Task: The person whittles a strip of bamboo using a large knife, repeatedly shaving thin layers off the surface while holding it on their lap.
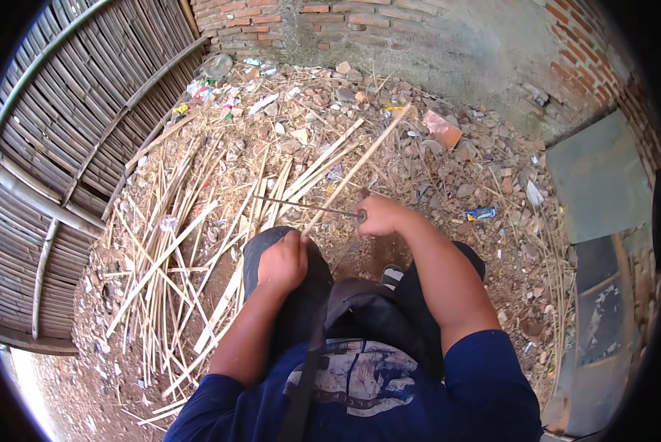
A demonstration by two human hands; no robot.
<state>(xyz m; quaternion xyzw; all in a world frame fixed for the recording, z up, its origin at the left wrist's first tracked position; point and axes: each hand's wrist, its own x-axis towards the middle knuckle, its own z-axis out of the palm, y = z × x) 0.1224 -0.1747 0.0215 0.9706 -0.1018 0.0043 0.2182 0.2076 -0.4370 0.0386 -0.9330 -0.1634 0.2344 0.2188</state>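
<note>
My left hand [282,261] is closed over my left knee, gripping the near end of a long pale bamboo strip [367,156]. The strip slants away to the upper right, toward the rubble. In my right hand [380,215] is the handle of a knife [308,206], fingers wrapped round it. Its thin dark blade points left and crosses the strip a little beyond my left hand. Whether the edge touches the strip I cannot tell. Many more split bamboo strips [163,269] lie criss-crossed on the ground to my left and in front.
A bamboo-slat wall [58,132] stands on the left, a worn brick and plaster wall [433,59] at the back. Grey panels [603,177] lean on the right. Rubble, shavings, a broken brick [442,130] and a blue wrapper [480,214] litter the ground.
</note>
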